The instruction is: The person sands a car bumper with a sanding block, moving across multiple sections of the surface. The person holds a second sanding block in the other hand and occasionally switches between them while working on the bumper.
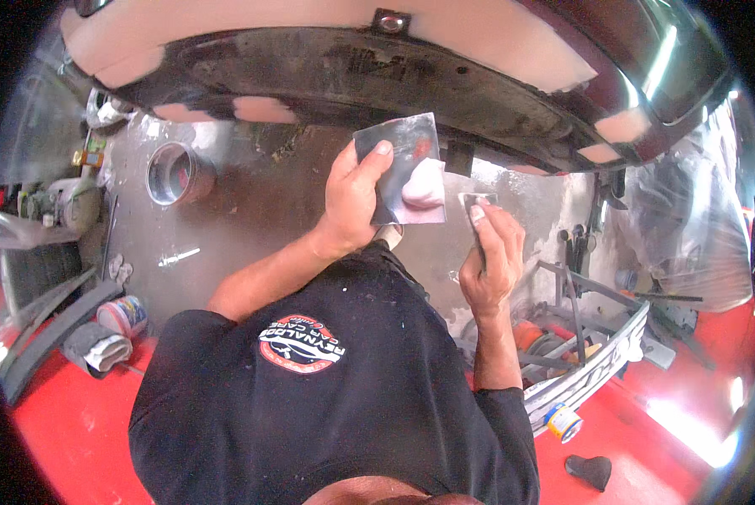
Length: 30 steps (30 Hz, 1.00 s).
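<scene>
My left hand (350, 198) grips a flat, dark rectangular mixing plate (384, 185), thumb pressed on its face. On the plate sits a mound of pale pink filler paste (425, 185), with a red smear (422, 150) above it. To the right, apart from the plate, my right hand (494, 257) pinches a thin dark spreader (481, 220) with pale residue near its upper edge. Both hands are in front of a dark car bumper (327, 71). Light pink patches (525, 42) cover parts of its surface.
A round bucket (174, 175) stands on the grey floor at left. Paint tins (123, 317) and dark curved trim (62, 337) lie farther left. At right are a metal frame (584, 370), a small yellow-and-blue can (563, 422) and clear plastic sheeting (689, 223).
</scene>
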{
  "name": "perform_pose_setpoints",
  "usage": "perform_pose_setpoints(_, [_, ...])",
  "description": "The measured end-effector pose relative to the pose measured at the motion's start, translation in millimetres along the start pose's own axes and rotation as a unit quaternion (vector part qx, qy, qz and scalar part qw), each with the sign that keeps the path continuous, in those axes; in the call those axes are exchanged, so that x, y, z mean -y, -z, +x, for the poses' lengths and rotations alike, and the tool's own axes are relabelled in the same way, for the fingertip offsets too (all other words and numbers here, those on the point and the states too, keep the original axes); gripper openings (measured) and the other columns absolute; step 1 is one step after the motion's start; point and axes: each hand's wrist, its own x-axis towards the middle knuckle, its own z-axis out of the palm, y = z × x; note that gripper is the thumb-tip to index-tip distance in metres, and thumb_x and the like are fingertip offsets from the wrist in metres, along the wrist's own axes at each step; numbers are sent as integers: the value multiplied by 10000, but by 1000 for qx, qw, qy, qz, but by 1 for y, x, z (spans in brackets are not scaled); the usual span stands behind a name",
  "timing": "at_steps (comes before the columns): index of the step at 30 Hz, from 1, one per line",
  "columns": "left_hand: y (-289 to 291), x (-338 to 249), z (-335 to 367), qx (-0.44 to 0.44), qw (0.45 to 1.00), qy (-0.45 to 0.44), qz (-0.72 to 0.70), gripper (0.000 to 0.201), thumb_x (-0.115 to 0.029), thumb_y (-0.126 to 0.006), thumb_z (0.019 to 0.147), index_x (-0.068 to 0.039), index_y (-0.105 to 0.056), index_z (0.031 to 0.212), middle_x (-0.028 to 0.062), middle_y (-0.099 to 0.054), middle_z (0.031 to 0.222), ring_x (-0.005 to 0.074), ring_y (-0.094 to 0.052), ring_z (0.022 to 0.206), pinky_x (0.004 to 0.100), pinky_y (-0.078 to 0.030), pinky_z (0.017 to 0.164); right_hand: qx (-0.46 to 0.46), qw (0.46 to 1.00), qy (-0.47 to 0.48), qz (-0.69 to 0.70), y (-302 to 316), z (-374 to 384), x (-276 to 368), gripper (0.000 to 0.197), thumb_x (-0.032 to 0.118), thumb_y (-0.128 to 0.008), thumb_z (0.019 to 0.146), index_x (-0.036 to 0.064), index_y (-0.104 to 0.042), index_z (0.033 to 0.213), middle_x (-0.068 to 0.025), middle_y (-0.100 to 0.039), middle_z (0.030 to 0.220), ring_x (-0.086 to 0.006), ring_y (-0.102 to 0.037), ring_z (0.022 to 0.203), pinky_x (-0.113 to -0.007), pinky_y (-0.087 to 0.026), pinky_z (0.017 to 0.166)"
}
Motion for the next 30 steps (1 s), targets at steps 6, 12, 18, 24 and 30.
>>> perform_pose_setpoints(6, [-32,-7,1,58,974,-156,152,354,-158,-489,1090,28,-533,1388,119,-678,1238,169,-646,1094,322,-517,988,40,995,45,-74,30,19,29,549,-18,-670,669,66,-736,1206,-116,-675,1258,-354,-583,1126,-474,-460,1013])
perform_pose_setpoints(12, [-54,8,-1,72,948,-180,254,364,-121,-479,1070,39,-530,1393,135,-674,1253,193,-650,1120,356,-510,1013,17,997,44,-69,25,12,16,569,60,-724,646,111,-740,1212,-96,-665,1281,-333,-585,1098,-501,-445,1000])
perform_pose_setpoints(18, [-81,11,23,28,979,-111,171,273,-115,-504,1066,22,-591,1286,96,-698,1152,172,-669,1013,349,-544,939,47,998,19,35,52,7,-10,547,34,-698,655,88,-726,1199,-100,-674,1252,-335,-600,1100,-481,-458,987])
perform_pose_setpoints(24, [-82,7,5,-40,983,170,49,306,-169,-555,1044,-20,-607,1306,116,-708,1165,222,-710,992,399,-590,902,-31,996,13,82,63,10,9,591,-158,-562,662,11,-687,1214,-191,-641,1275,-399,-595,1168,-519,-450,1042])
perform_pose_setpoints(30, [-64,0,2,27,988,149,-45,306,-185,-515,1073,-17,-579,1321,117,-703,1180,235,-710,1013,392,-589,919,-7,997,-70,-43,43,17,-19,534,-69,-682,737,56,-692,1256,-147,-642,1273,-372,-573,1174,-475,-445,1036])
